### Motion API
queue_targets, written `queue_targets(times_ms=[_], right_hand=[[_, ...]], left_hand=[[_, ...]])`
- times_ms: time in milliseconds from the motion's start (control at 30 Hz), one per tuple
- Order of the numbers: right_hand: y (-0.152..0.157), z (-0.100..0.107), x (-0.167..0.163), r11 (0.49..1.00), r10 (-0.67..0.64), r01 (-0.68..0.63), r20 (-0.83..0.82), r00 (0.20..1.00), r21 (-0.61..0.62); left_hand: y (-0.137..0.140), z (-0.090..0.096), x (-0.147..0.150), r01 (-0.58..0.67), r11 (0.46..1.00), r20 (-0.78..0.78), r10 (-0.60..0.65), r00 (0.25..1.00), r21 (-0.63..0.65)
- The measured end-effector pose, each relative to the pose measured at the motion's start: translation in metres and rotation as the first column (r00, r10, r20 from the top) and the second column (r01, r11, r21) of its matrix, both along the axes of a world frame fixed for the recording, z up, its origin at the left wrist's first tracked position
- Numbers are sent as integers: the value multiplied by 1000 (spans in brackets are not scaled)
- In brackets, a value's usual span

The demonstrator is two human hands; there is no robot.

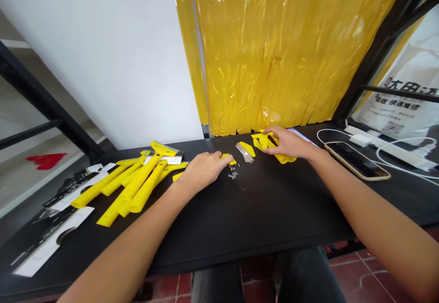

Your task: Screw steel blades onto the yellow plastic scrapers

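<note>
My left hand (203,169) is over the middle of the black table, its fingertips closed on a small yellow plastic piece (227,158). Close by lie several small screws and nuts (233,174). A metal blade (244,152) rests beside a flat yellow plate (247,148) between my hands. At the back right, my right hand (290,143) has thumb and fingers around a cluster of yellow plastic parts (260,142); the palm hides some of them. To the left of my left hand, several yellow scraper handles (120,181) lie in a loose pile.
Black-and-white cardboard sleeves (55,241) lie at the table's left end. On the right are a phone (356,160), white cables (343,132) and a power strip (404,149). Yellow plastic strips (274,56) and a white panel (113,56) stand behind the table (219,220).
</note>
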State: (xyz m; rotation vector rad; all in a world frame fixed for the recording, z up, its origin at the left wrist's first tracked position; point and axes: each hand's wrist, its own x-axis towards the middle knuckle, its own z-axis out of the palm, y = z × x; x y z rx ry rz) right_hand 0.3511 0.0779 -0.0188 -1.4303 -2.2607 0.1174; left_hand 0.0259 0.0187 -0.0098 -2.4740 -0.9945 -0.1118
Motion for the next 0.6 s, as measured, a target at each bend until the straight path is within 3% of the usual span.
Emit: queue_targets(times_ms=[200, 433, 533, 600], right_hand=[[2, -6, -15, 990, 119, -102, 195, 973, -97], [10, -10, -22, 984, 177, -174, 164, 970, -32], [-1, -1, -31, 989, 129, -132, 45, 991, 69], [-16, 8, -43, 984, 115, -106, -55, 992, 140]], left_hand=[[-2, 1, 3, 14, 1000, -19, -14, 1000, 0], [-3, 2, 3, -16, 999, 32, 15, 999, 39], [-2, 7, -1, -111, 991, 164, 97, 982, 79], [-3, 11, -3, -128, 988, 371, 89, 924, 82]])
